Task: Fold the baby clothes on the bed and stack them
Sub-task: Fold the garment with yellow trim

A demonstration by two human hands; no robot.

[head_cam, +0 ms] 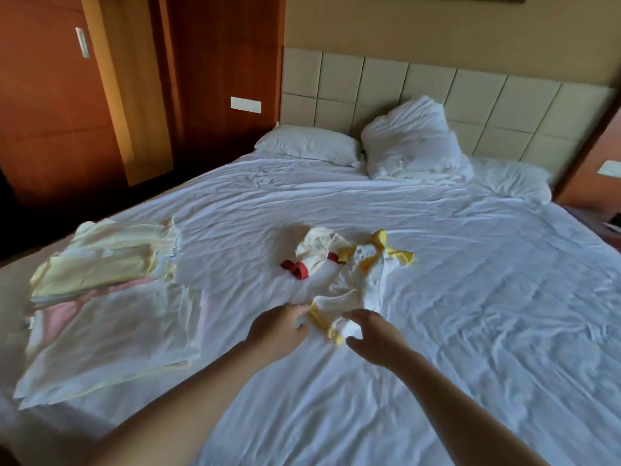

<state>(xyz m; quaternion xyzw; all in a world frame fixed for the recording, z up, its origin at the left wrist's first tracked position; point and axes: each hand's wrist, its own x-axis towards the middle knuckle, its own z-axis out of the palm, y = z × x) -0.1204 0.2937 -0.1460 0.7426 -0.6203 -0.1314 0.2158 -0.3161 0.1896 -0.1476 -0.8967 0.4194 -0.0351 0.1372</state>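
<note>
On your head camera, your left hand [279,327] pinches the near edge of the crumpled yellow-trimmed garment [349,280] in the middle of the bed [470,297]. Your right hand [373,334] curves half-open just beside that edge, holding nothing. The folded stack [100,264] lies at the left.

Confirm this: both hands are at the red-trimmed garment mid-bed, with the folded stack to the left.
One thing is wrong: the left hand and right hand are at the yellow-trimmed garment, not the red-trimmed garment lying behind it. The head view shows this; the folded stack is indeed to the left.
</note>
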